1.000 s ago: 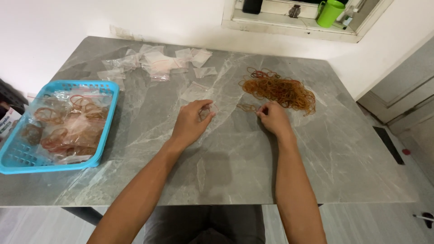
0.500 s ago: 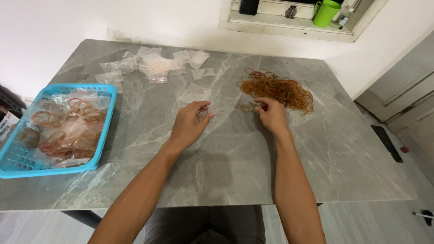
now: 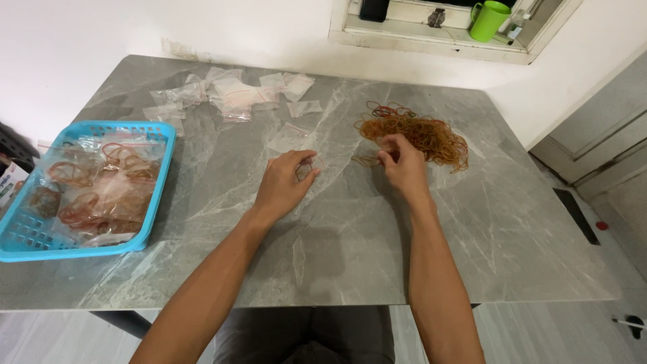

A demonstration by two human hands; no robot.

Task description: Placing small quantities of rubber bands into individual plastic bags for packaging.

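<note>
Head view: taking the pile of rubber bands as the landmark, the right hand sits at its near-left edge, fingers pinched on a few loose bands that trail off just left of the pile. The left hand lies further left of the pile, well apart from it, fingers curled around a small clear bag held flat against the grey worktop. To do this well, I judge the pinch should lift only a small bunch clear of the tangle, while the other hand keeps the bag's mouth steady and turned toward the pile. Another empty bag lies just beyond the left hand; more clear bags are scattered far left of the pile, and a blue basket of filled bags stands farthest left
</note>
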